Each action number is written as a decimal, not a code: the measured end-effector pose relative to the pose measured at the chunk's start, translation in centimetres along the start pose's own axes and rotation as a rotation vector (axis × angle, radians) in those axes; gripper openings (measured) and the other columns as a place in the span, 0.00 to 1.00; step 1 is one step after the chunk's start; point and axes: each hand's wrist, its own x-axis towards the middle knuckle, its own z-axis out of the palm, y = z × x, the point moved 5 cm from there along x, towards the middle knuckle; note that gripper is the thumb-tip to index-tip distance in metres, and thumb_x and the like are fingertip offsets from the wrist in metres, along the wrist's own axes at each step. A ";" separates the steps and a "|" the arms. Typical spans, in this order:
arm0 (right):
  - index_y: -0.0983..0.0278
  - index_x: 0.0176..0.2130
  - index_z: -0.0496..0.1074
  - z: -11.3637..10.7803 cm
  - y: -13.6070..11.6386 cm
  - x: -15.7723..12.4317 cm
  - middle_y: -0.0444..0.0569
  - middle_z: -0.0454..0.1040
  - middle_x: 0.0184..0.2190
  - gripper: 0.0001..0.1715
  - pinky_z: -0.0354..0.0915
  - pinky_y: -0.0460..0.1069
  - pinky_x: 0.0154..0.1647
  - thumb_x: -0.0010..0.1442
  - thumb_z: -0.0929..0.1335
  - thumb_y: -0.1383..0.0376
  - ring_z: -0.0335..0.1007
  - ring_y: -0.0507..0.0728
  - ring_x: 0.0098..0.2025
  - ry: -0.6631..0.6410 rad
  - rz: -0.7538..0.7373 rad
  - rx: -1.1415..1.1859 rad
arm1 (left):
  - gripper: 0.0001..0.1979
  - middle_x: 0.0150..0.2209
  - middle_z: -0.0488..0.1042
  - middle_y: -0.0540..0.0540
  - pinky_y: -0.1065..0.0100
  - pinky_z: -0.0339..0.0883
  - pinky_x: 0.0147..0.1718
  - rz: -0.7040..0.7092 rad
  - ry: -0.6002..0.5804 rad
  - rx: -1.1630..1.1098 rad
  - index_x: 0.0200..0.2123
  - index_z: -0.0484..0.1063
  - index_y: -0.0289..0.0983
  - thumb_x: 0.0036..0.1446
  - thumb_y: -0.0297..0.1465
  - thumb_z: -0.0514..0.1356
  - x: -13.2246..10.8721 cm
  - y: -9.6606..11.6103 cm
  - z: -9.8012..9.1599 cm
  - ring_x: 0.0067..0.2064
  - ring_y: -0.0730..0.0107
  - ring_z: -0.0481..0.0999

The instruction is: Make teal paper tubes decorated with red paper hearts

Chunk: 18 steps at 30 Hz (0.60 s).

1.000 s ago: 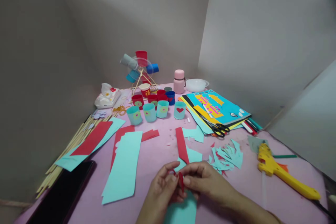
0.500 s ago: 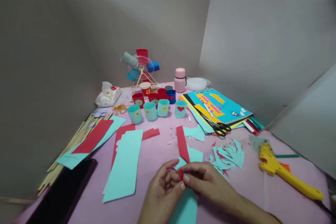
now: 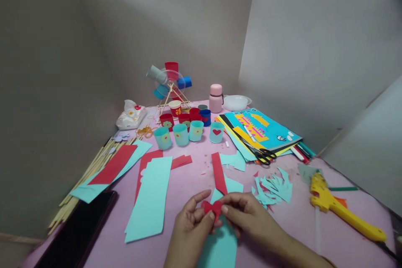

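A red paper heart (image 3: 212,208) is held between both hands, its two lobes facing up. My left hand (image 3: 194,222) pinches its left side and lower part with thumb and fingers. At the heart's right edge, my right hand (image 3: 243,215) grips it between thumb and forefinger. Beneath the hands lies a light teal paper strip (image 3: 220,247), partly covered by them. Just beyond the fingertips rests a red paper strip (image 3: 219,173) on teal offcuts.
Teal paper cups (image 3: 181,135) with cut-out shapes stand mid-table. Black scissors (image 3: 264,155) rest by stacked paper at right, near paper scraps (image 3: 273,186) and a yellow glue gun (image 3: 345,213). Leftward lie teal sheets (image 3: 150,201), wooden sticks (image 3: 73,192) and a phone (image 3: 78,234).
The red paper, seen narrow and folded before, is now spread flat as a heart facing me. Both hands stay in about the same place. The view has tilted slightly.
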 end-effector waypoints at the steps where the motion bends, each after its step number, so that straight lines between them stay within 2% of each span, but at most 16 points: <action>1: 0.68 0.35 0.74 -0.5 -0.2 0.1 0.42 0.67 0.18 0.21 0.55 0.43 0.16 0.58 0.63 0.53 0.59 0.48 0.16 0.048 -0.014 -0.059 | 0.24 0.19 0.76 0.54 0.75 0.62 0.25 0.004 0.017 0.018 0.48 0.65 0.33 0.47 0.33 0.65 0.0 0.1 -0.1 0.25 0.73 0.76; 5: 0.65 0.33 0.70 -3.5 -1.4 0.5 0.43 0.66 0.22 0.16 0.56 0.46 0.24 0.57 0.64 0.54 0.59 0.52 0.23 0.296 -0.095 -0.271 | 0.23 0.19 0.76 0.54 0.75 0.64 0.26 0.030 0.156 -0.007 0.46 0.68 0.34 0.45 0.33 0.66 -0.2 0.9 -0.6 0.25 0.73 0.76; 7: 0.64 0.35 0.69 -4.4 -1.7 0.7 0.42 0.65 0.22 0.14 0.55 0.47 0.25 0.54 0.67 0.56 0.58 0.52 0.23 0.363 -0.113 -0.386 | 0.25 0.20 0.78 0.53 0.73 0.66 0.28 0.032 0.212 -0.067 0.46 0.68 0.35 0.43 0.34 0.67 -0.3 1.1 -0.9 0.25 0.72 0.77; 9: 0.64 0.39 0.69 -4.4 -1.6 0.9 0.41 0.66 0.22 0.17 0.53 0.47 0.25 0.50 0.70 0.57 0.59 0.53 0.23 0.373 -0.114 -0.481 | 0.27 0.24 0.80 0.51 0.72 0.68 0.29 0.023 0.226 -0.104 0.46 0.67 0.35 0.42 0.35 0.68 -0.2 1.2 -0.9 0.27 0.70 0.78; 12: 0.64 0.44 0.68 -3.1 -1.3 1.2 0.42 0.68 0.22 0.22 0.53 0.47 0.27 0.47 0.71 0.64 0.64 0.55 0.25 0.361 -0.135 -0.579 | 0.27 0.25 0.80 0.50 0.73 0.69 0.27 0.019 0.215 -0.121 0.44 0.69 0.35 0.40 0.36 0.69 -0.1 1.1 -0.9 0.26 0.72 0.78; 15: 0.64 0.46 0.68 -1.8 -1.3 1.5 0.40 0.69 0.20 0.25 0.54 0.46 0.27 0.47 0.66 0.75 0.66 0.55 0.25 0.343 -0.183 -0.617 | 0.28 0.24 0.79 0.51 0.75 0.68 0.25 0.025 0.227 -0.132 0.42 0.70 0.35 0.36 0.37 0.71 0.2 0.8 -1.1 0.24 0.73 0.77; 18: 0.64 0.44 0.68 -2.3 -2.1 1.4 0.40 0.69 0.21 0.23 0.56 0.44 0.24 0.48 0.64 0.76 0.65 0.52 0.22 0.378 -0.224 -0.603 | 0.31 0.25 0.80 0.50 0.75 0.70 0.26 0.022 0.231 -0.161 0.42 0.70 0.35 0.33 0.37 0.72 0.7 0.5 -1.4 0.25 0.72 0.78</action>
